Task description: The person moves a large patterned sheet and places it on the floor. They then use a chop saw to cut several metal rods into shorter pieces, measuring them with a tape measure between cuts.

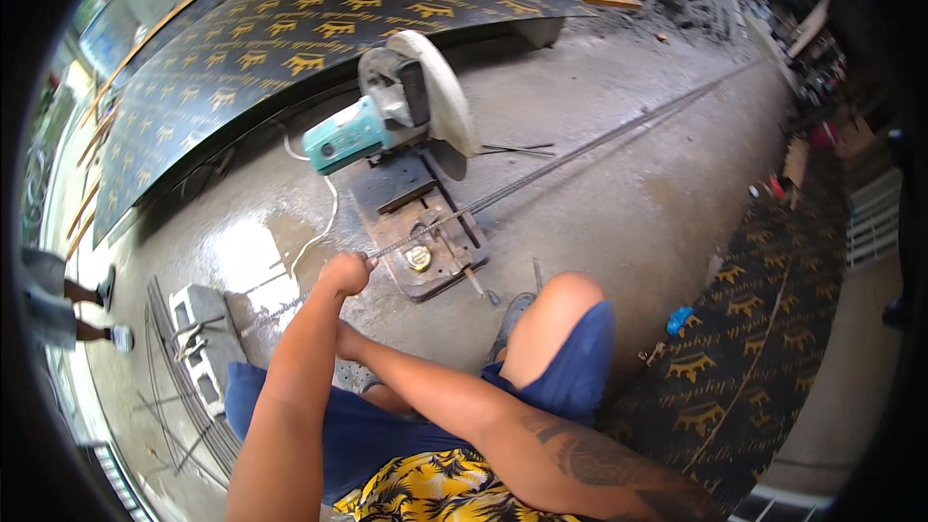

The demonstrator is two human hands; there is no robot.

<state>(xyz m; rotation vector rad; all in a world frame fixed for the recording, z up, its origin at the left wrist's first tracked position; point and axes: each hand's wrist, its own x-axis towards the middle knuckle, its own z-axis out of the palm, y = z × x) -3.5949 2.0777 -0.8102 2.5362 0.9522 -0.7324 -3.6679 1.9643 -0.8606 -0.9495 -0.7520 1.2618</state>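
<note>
With the left hand (346, 274) closed around the steel rod (397, 245) and the right hand (350, 341) grip obscured, loose clamping beneath the cut-off saw (350, 135) could cause kickback

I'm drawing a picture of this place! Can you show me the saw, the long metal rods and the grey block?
saw (346, 140): head view, on its teal motor housing
long metal rods (570, 157): head view, partway along their length
grey block (228, 329): head view, on its solid side
</note>
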